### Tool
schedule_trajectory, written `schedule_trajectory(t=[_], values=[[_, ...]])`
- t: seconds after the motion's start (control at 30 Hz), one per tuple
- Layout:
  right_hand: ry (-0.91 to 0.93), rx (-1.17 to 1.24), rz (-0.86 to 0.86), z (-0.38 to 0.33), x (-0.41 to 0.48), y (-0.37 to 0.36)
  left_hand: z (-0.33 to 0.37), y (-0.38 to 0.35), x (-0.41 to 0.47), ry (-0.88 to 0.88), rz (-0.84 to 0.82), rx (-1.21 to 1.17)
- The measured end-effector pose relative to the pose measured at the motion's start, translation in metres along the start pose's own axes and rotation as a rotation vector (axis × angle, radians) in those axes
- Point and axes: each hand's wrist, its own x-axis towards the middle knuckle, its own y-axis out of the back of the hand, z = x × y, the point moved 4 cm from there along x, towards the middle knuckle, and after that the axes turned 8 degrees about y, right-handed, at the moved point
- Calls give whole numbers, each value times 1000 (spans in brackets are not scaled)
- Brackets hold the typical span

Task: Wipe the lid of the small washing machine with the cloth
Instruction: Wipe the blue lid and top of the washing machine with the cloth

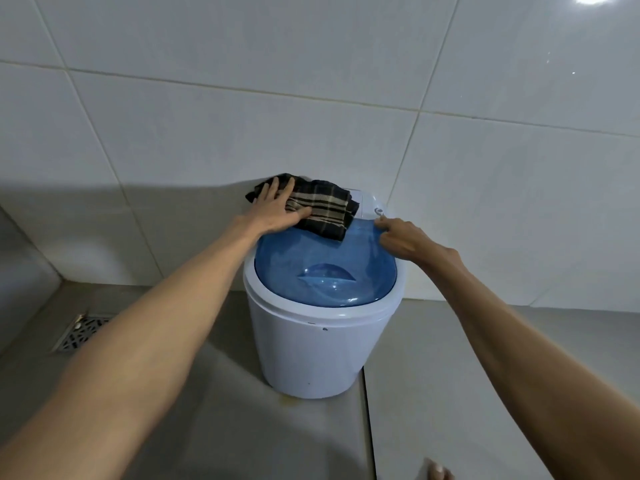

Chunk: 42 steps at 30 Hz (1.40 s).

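at the rear of the glossy blue lid (325, 261), the left hand (277, 211) lies spread on a dark plaid cloth (327, 211). the right hand (405, 239) curls at the rim, grip unclear.

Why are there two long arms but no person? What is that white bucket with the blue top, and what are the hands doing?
The camera sits on the person's head and looks down, so you see only their arms, as if through their eyes. The white tub is a small washing machine with a blue lid. It stands on a grey floor next to a tiled wall. The left hand lies flat with straight fingers and presses a dark checked cloth onto the back of the lid, for wiping. The right hand is at the lid's right edge with its fingers curled. I cannot tell whether it grips the edge or only touches it. The metal grate on the left is a floor drain.
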Motion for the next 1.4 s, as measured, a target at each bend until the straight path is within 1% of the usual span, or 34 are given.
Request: schedule_trajectory(t=[0.13,0.33,0.53,0.7,0.83,0.9,0.97,1.07,1.13,1.23,1.33,1.4], values=[[-22,48,-27,-6,-4,3,-8,-5,-17,-3,-16,-25],[-53,93,-47,-14,-10,3,-15,-20,-70,3,-44,26],[-59,263,-46,-14,-20,12,-18,-32,-124,-33,-9,111],[-113,361,-40,-20,-30,16,-7,-42,-158,-80,10,189],[-104,419,-21,-24,-36,21,25,-57,-173,-169,28,239],[-101,437,-17,-28,-43,22,50,-70,-178,-244,38,262],[-91,460,-1,-26,-44,21,76,-83,-181,-341,90,291],[-55,495,21,-20,-40,19,98,-92,-178,-434,149,295],[-24,465,44,-15,-37,17,101,-94,-175,-505,173,299],[-31,373,66,-5,-43,16,105,-97,-183,-630,210,314],[-43,297,82,6,-55,21,109,-93,-200,-676,222,231],[-52,286,73,10,-64,26,109,-79,-208,-621,219,74]])
